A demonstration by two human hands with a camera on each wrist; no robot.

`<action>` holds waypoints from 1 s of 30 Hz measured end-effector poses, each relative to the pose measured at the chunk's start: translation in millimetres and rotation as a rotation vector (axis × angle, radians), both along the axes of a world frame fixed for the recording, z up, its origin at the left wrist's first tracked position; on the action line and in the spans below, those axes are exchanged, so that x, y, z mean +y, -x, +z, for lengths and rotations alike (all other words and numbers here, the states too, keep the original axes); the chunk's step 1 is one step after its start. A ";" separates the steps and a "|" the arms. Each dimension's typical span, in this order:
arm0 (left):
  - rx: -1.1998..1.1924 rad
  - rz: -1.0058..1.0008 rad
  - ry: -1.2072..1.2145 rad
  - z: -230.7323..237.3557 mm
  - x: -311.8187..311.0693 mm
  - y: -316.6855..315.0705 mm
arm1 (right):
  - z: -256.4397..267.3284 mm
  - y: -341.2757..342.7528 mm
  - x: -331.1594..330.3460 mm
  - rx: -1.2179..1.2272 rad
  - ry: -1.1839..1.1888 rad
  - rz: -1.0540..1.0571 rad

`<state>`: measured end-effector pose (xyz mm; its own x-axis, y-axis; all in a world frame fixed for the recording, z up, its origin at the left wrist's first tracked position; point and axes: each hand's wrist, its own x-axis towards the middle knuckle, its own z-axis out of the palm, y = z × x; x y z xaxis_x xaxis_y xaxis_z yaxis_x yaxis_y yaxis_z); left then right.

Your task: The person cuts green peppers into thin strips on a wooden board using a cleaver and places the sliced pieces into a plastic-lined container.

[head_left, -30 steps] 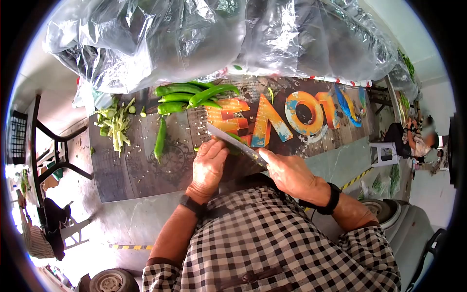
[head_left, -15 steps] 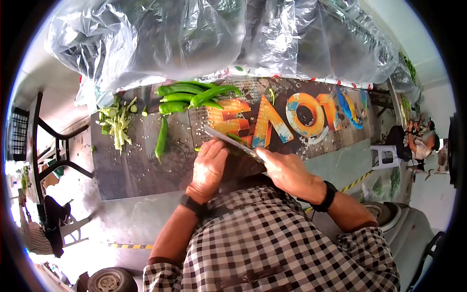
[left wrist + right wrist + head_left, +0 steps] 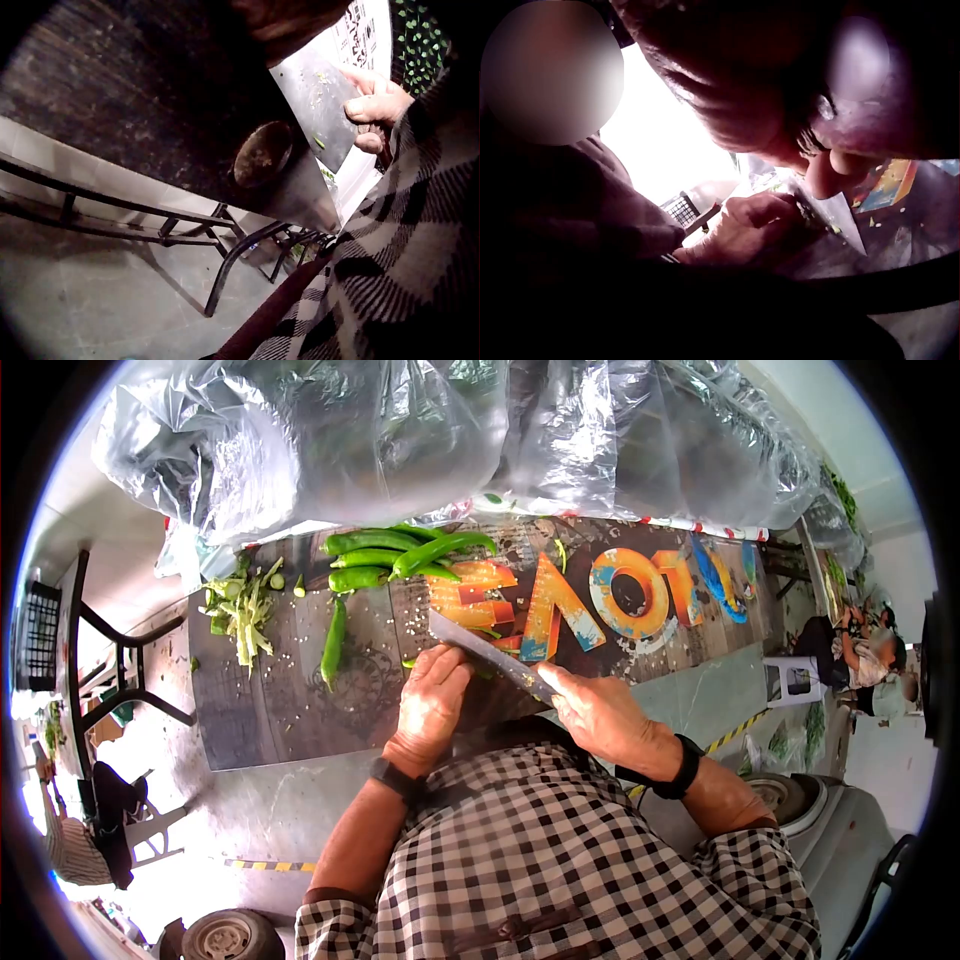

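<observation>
My right hand [image 3: 605,715] grips a broad-bladed kitchen knife [image 3: 485,650], its blade slanting up and left across the table's near side. Bits of green and pale seeds cling to the blade [image 3: 322,112] in the left wrist view. Right beside the blade, my left hand [image 3: 430,695] has its fingers curled over a green pepper [image 3: 408,662], mostly hidden, with a green end poking out at the left. Beyond the knife lie cut green pieces [image 3: 488,631]. Several whole green peppers [image 3: 375,555] are piled farther back, and a single pepper [image 3: 333,645] lies left of my left hand.
A heap of pale pepper cores and stem ends [image 3: 242,610] sits at the table's left. Seeds are scattered over the dark printed tabletop [image 3: 300,710]. Clear plastic sheeting [image 3: 400,440] covers the back. A white stool [image 3: 795,680] and a seated person [image 3: 860,650] are at the right.
The knife blade has tilted so more of its flat side shows, and it has shifted slightly right. My left hand stays almost in place beside it. The piled peppers have not moved.
</observation>
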<state>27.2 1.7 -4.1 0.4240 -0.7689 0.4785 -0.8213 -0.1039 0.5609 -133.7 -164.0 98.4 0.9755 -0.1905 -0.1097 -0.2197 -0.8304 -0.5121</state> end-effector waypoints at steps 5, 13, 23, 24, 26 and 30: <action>0.024 0.010 -0.006 1.9 -1.2 0.8 | 5.9 -3.7 0.3 0.036 0.002 0.014; 0.034 0.000 0.010 4.7 -2.8 -0.7 | -20.3 -30.1 8.4 -0.054 -0.044 0.067; -0.103 0.022 -0.088 14.7 2.6 3.7 | -6.8 -0.4 1.4 0.053 -0.038 0.018; -0.155 0.037 -0.120 18.7 4.1 5.0 | -6.6 1.1 1.6 0.041 -0.057 0.004; -0.141 0.031 -0.135 16.7 6.2 5.0 | -8.8 2.0 2.3 -0.020 -0.065 -0.026; -0.120 0.029 -0.142 18.7 10.2 5.7 | -11.2 4.0 1.6 -0.087 -0.032 -0.050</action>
<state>21.5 11.9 14.6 0.3932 -0.8208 0.4144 -0.8769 -0.1993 0.4374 -137.8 -162.4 87.2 0.9709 -0.2373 -0.0320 -0.2144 -0.8021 -0.5573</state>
